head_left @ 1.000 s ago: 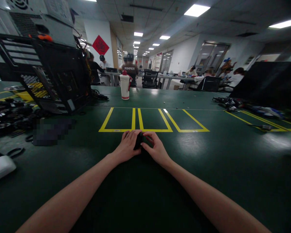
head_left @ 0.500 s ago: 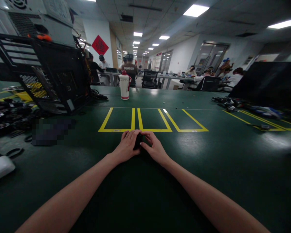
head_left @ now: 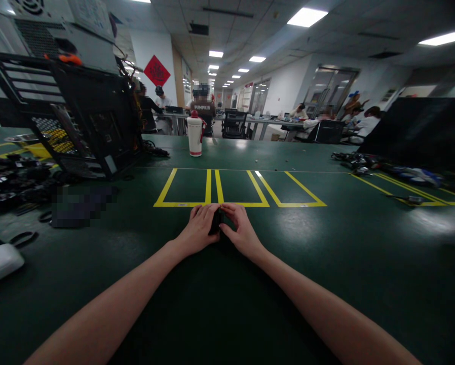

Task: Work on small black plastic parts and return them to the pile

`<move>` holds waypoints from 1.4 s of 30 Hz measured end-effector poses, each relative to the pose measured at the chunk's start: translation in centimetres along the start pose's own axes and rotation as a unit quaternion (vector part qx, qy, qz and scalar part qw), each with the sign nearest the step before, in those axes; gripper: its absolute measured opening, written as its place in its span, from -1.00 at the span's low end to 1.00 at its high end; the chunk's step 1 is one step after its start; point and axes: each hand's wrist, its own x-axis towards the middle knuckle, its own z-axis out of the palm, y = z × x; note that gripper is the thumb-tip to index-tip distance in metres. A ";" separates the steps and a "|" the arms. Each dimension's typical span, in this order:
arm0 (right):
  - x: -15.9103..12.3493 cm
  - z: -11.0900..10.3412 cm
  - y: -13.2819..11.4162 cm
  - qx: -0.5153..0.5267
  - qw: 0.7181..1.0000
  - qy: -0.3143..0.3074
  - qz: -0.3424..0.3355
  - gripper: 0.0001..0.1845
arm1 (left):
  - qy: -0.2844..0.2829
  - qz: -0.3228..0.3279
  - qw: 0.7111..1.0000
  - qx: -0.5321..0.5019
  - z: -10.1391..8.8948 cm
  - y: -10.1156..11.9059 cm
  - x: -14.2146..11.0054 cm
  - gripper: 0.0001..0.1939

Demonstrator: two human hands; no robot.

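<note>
A small black object (head_left: 216, 223) sits between my two hands, just in front of the yellow tape rectangles; its kind cannot be made out. My left hand (head_left: 201, 226) wraps round it from the left, fingers over the far side and thumb on the near side. From the right, my right hand (head_left: 239, 226) curls its fingers and thumb against the object's right edge. Both hands are close to the dark green tabletop (head_left: 303, 263). Much of the object is hidden behind my fingers.
Yellow tape (head_left: 242, 204) marks several outlines. Behind stands a white tumbler (head_left: 195, 137) with a red lid. On the left are an open black computer case (head_left: 90, 116), a heap of black parts (head_left: 10, 187) and a white object (head_left: 1, 263). A dark monitor (head_left: 421, 132) and cables (head_left: 358, 161) lie right.
My right hand's fingertips have shifted very slightly on the black object. My left hand keeps its hold, and the table things stay where they were.
</note>
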 end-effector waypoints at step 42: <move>-0.9 -2.4 0.3 -0.389 0.914 -0.039 0.107 -0.71 | 0.012 -0.292 0.955 -0.043 0.6 -0.6 1.6 -0.40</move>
